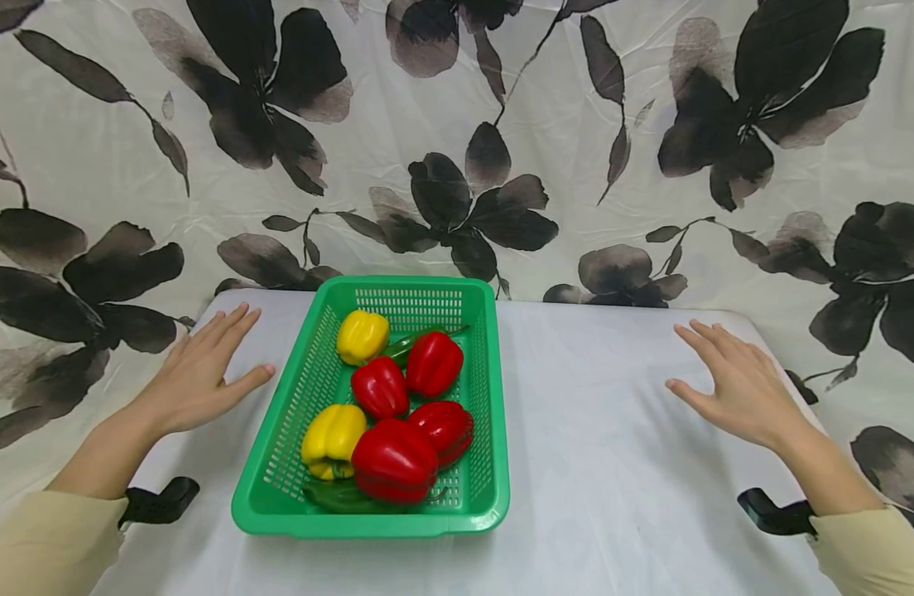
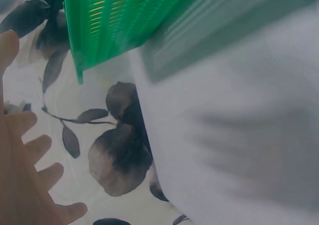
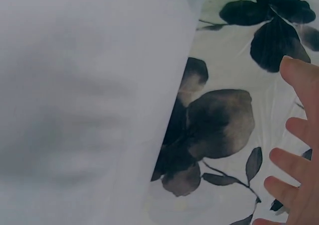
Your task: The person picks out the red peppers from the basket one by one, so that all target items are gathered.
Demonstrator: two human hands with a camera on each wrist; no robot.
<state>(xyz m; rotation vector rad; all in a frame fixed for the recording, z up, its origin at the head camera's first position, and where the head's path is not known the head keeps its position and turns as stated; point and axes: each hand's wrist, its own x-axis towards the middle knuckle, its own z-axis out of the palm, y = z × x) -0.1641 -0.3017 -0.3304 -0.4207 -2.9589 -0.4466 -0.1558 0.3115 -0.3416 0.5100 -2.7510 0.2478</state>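
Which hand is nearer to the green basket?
Left. The left hand is just left of the green basket, not touching it; the right hand is much farther off, to its right.

We see white tabletop [image 1: 591,430], far corners rounded. Beyond far edge, we note wrinkled pale cloth [image 1: 613,219], printed with large dark flowers [image 1: 460,236] and leaves [image 1: 602,62]; same cloth shows left and right of tabletop.

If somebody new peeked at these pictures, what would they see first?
Probably the bright green basket on the white table, just left of the head view's middle. Inside, four shiny red peppers and two yellow peppers stand out. Behind the table, big dark flowers spread over a pale cloth.
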